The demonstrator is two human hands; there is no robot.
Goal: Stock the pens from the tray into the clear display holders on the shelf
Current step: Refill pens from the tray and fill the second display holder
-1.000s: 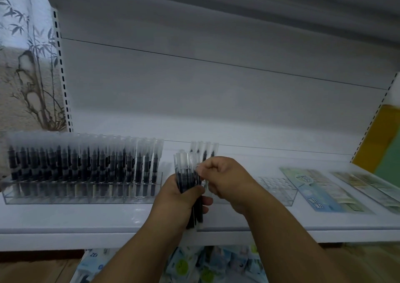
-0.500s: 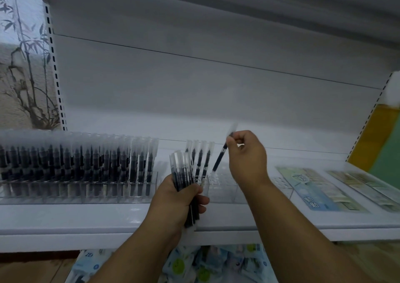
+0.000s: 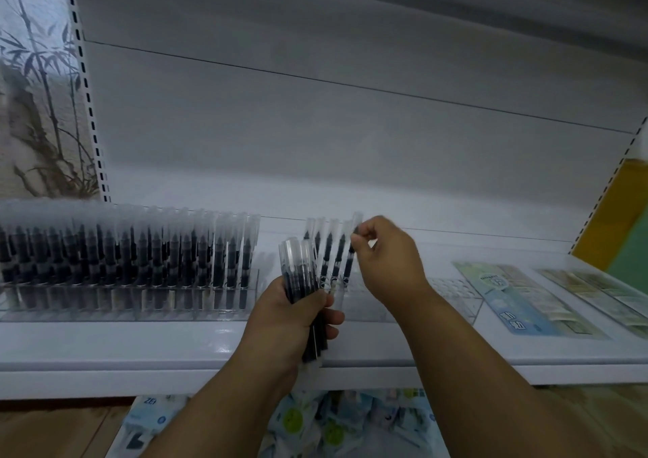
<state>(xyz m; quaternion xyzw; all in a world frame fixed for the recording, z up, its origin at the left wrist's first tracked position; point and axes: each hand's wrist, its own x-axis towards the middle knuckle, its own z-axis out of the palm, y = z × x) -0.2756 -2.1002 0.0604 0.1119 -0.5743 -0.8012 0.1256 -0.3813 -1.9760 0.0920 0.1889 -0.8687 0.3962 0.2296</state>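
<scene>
My left hand [image 3: 291, 314] grips a bundle of black pens with clear caps [image 3: 298, 275] upright in front of the shelf edge. My right hand [image 3: 385, 257] pinches the top of a single pen [image 3: 350, 250] standing at the right end of a short row of pens [image 3: 324, 250] in the second clear display holder [image 3: 452, 292]. A first clear display holder [image 3: 122, 299] on the left is packed with several upright pens. The tray is not in view.
The white shelf [image 3: 105, 349] has a grey back panel. Flat printed packets [image 3: 519, 299] lie on the shelf to the right, with more [image 3: 603, 292] beyond them. Patterned packs [image 3: 315, 422] sit below the shelf edge. A perforated upright [image 3: 89, 107] stands at left.
My right hand drew one pen from the bundle, carried it up and right, then lowered it into the second holder beside the standing pens. My left hand kept still with the bundle.
</scene>
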